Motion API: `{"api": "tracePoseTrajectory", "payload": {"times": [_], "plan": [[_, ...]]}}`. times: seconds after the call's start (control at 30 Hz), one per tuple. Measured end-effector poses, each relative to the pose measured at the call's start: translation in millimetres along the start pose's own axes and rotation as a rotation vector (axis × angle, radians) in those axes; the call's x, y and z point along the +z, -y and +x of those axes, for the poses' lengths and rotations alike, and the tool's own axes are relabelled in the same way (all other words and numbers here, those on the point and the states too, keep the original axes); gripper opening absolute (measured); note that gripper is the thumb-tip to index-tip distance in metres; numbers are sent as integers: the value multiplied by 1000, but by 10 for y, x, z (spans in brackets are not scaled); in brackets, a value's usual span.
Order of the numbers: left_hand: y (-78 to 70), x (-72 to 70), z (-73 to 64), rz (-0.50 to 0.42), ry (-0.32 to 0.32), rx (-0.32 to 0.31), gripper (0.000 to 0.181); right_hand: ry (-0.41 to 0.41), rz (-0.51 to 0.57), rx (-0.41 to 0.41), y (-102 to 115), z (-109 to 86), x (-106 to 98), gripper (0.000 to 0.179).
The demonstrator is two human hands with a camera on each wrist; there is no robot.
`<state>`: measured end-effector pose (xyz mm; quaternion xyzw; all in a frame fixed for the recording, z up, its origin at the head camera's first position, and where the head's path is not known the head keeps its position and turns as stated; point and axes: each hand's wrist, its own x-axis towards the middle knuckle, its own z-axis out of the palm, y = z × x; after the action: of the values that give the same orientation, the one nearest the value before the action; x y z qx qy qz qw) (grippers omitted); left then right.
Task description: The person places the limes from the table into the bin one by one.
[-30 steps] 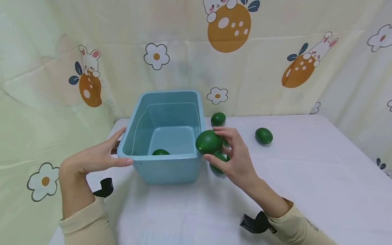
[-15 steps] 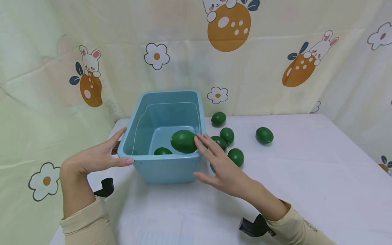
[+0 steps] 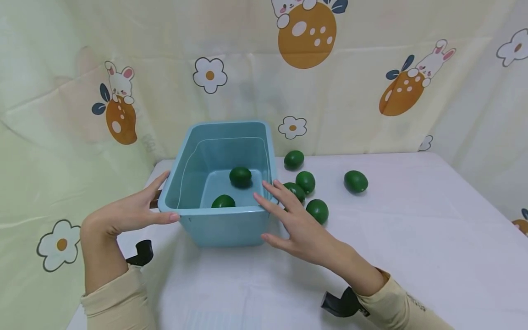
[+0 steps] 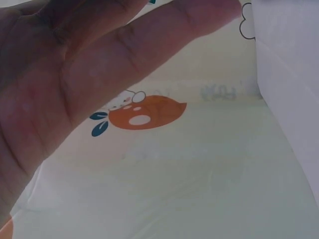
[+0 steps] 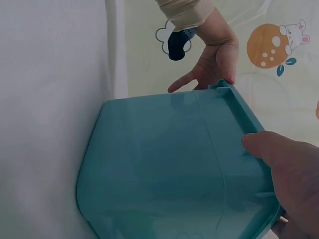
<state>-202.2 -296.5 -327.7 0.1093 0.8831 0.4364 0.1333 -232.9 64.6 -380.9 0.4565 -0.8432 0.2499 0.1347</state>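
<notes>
A light blue plastic bin stands on the table in the head view. Two dark green limes lie on its floor, a farther lime and a nearer lime partly hidden by the front rim. My left hand is spread against the bin's front left corner, thumb along the front. In the left wrist view this hand has a straight finger. My right hand holds nothing; its spread fingertips reach over the right rim. The right wrist view shows its thumb beside the bin's rim.
Several limes lie on the white-covered table right of the bin: a back lime, a lime, a front lime close behind my right hand, and a far right lime. A patterned cloth hangs behind the table.
My right hand carried a lime over the right rim and let it go; it now lies in the bin. My left hand has stayed at the corner.
</notes>
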Motion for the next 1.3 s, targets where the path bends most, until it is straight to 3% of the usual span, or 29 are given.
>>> {"api": "tracePoseTrajectory", "payload": {"times": [0.17, 0.27, 0.43, 0.57, 0.73, 0.87, 1.03, 1.3], "plan": [[9, -9, -24, -3, -4, -10, 98, 5, 9, 34, -109, 38, -144, 84], [15, -17, -30, 1, -5, -8, 98, -63, 5, 119, -286, 47, -354, 84], [23, -33, -38, -1, 1, 8, 98, -228, 12, 304, -761, -14, -727, 84], [28, -40, -40, -7, 2, 8, 98, -296, 15, 461, -1270, -150, -861, 84], [40, -41, -30, -11, 5, 7, 98, -268, 82, 660, -1947, -459, -760, 86], [41, -50, -23, -9, 5, 9, 98, -194, 179, 723, -2284, -636, -565, 91], [29, -57, -19, -14, 5, 11, 98, -125, 190, 706, -2454, -695, -345, 93], [10, -46, 17, -15, 15, -2, 98, -96, 134, 691, -2549, -829, -166, 87]]}}
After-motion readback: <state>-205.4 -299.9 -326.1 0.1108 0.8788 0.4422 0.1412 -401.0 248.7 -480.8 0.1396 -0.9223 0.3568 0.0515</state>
